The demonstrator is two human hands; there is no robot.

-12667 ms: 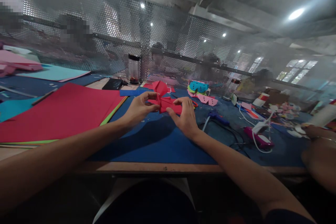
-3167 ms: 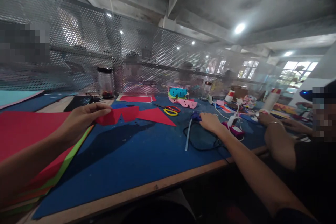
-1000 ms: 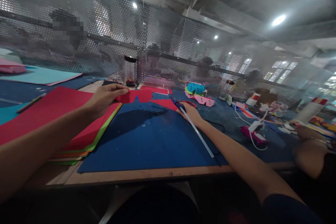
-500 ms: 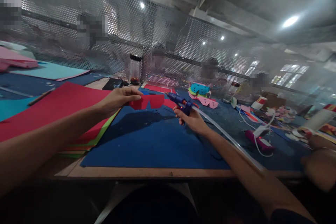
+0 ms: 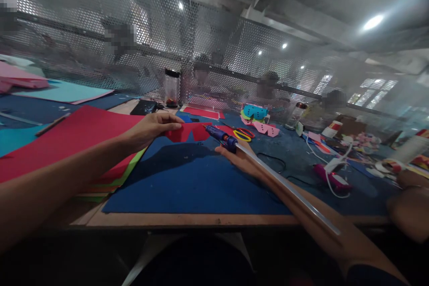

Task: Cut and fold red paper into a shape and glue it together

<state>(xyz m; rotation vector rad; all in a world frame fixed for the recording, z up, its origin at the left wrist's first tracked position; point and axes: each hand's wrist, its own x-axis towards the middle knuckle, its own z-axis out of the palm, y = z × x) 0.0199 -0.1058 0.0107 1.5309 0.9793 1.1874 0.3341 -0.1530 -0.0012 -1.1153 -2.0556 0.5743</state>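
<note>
Pinched in my left hand point(image 5: 157, 126) is a red cut-out point(image 5: 182, 132) shaped like a pair of glasses, held a little above the blue mat point(image 5: 197, 183). My right hand point(image 5: 239, 154) is wrapped round a blue glue gun point(image 5: 219, 135). Its nozzle points left, at or very near the cut-out's right part; whether it touches I cannot tell. A long clear glue stick point(image 5: 291, 187) runs from the gun's back over my right forearm. Scissors with red and yellow handles point(image 5: 244, 135) lie just behind the gun.
Red sheets point(image 5: 83, 138) are stacked at left. Behind stand a lidded jar point(image 5: 172, 88) and cut paper masks point(image 5: 256, 114). A purple device with white cable point(image 5: 331, 177) lies at right, near another person's blurred arm point(image 5: 410, 208). Perforated mesh point(image 5: 217, 53) closes off the back.
My right hand has brought the glue gun left and slightly down, its nozzle now at the red cut-out's right part. The scissors have come into view. My left hand has barely moved.
</note>
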